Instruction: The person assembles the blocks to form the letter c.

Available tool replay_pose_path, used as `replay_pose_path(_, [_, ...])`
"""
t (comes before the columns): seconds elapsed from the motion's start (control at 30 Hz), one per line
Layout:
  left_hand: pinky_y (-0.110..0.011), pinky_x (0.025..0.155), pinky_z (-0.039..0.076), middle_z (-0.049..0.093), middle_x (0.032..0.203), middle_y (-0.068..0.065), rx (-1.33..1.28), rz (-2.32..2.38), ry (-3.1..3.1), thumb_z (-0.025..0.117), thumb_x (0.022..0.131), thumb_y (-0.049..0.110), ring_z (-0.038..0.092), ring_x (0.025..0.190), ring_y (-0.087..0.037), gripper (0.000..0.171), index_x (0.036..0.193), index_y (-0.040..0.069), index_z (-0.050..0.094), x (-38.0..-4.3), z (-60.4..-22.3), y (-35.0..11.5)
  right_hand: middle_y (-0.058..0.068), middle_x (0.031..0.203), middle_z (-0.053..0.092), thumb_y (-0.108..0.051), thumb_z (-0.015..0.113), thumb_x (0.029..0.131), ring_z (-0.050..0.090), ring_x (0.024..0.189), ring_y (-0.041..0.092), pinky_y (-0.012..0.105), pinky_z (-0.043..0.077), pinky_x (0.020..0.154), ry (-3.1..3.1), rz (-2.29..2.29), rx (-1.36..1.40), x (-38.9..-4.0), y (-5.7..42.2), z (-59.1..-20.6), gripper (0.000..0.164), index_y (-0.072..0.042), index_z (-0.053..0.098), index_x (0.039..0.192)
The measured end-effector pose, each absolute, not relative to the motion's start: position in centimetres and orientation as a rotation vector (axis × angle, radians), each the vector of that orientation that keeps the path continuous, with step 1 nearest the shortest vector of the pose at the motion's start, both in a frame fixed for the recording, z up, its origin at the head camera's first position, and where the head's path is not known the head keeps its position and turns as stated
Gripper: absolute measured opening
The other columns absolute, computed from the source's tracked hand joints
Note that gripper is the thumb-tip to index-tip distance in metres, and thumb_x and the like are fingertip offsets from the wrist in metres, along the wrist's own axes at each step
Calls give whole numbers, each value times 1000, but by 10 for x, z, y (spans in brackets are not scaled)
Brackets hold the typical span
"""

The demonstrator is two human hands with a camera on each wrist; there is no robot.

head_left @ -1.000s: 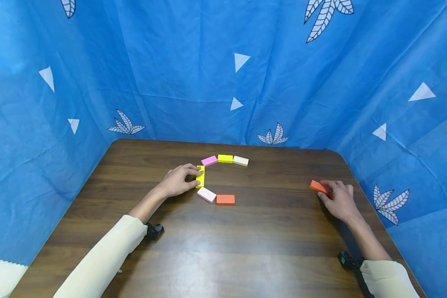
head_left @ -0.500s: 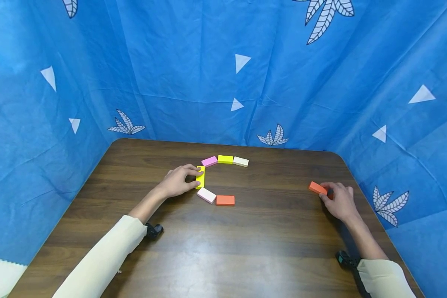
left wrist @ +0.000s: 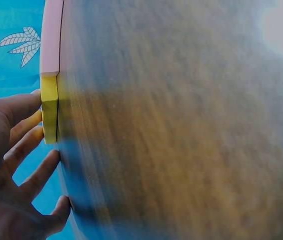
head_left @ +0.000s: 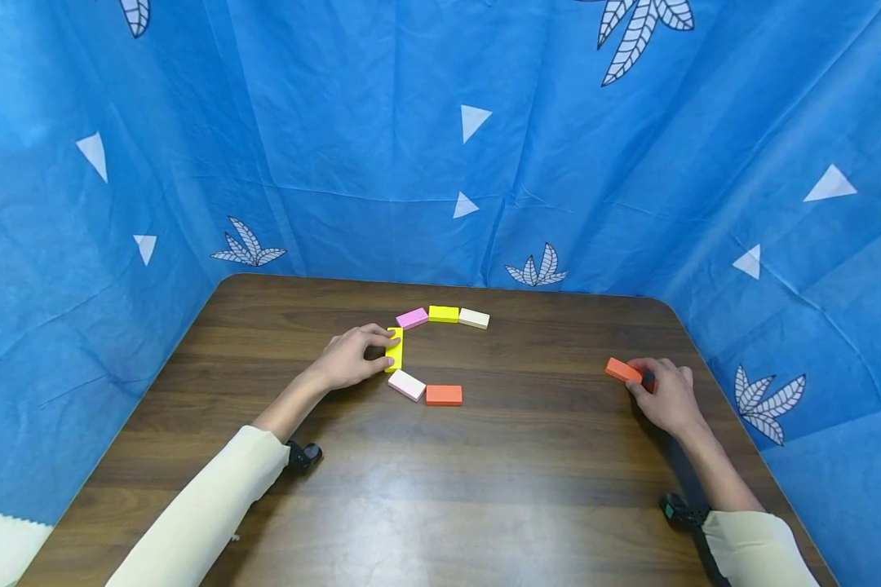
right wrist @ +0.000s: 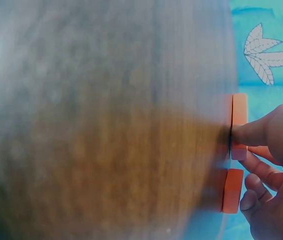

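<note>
Left hand [head_left: 348, 356] touches yellow block [head_left: 395, 349] — right hand [head_left: 670, 395] pinches orange block [head_left: 620, 369].

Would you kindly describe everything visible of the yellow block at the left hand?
The yellow block is a plain, smooth rectangular bar, material uncertain. It lies flat on the table, lengthwise near to far, between a pink block and a pale pink block, contact unclear. The left hand touches and partly covers it.

The wooden bench [head_left: 529, 456] bears a curve: white block [head_left: 474, 318], yellow block [head_left: 444, 314], pink block [head_left: 412, 318], second yellow block [head_left: 396, 352], pale block [head_left: 407, 385], orange block [head_left: 444, 395]; well apart rests another orange block [right wrist: 233, 191].
</note>
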State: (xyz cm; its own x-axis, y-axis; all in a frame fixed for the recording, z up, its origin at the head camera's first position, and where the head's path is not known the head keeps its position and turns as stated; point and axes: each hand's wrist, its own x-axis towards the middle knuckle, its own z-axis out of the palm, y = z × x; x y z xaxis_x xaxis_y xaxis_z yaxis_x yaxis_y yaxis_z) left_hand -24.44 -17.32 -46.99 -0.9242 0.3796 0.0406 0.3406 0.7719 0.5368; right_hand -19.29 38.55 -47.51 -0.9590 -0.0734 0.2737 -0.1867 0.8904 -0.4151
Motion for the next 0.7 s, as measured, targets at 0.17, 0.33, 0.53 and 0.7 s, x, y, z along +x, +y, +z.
replay_pose_path(0.17, [-70, 114, 41, 68, 149, -4, 593, 852, 2894, 77, 100, 32, 60, 144, -33, 43, 141, 19, 74, -244, -470, -173, 36, 117, 70, 0, 75, 95, 54, 92, 37, 47, 23, 88, -2803, 664, 211, -192, 383, -474, 33, 10, 69, 126])
replay_pose_path(0.33, [-70, 114, 41, 68, 149, -4, 597, 859, 2894, 77, 100, 32, 61, 143, -33, 43, 141, 19, 74, -244, -470, -173, 34, 118, 68, 0, 75, 95, 48, 84, 32, 46, 22, 88, -2799, 694, 212, -191, 380, -473, 33, 9, 69, 126])
replay_pose_path(0.53, [-71, 115, 39, 68, 149, -3, 587, 871, 2890, 77, 100, 32, 60, 143, -33, 43, 141, 19, 74, -244, -470, -173, 33, 118, 66, -1, 74, 97, 42, 88, 32, 44, 21, 86, -2803, 746, 211, -188, 375, -472, 31, 8, 69, 127])
replay_pose_path(0.7, [-71, 116, 39, 68, 149, -3, 578, 868, 2888, 78, 100, 31, 60, 144, -33, 43, 141, 19, 74, -244, -469, -174, 34, 123, 65, -1, 73, 98, 46, 98, 37, 44, 23, 86, -2815, 765, 216, -188, 370, -471, 31, 7, 69, 128])
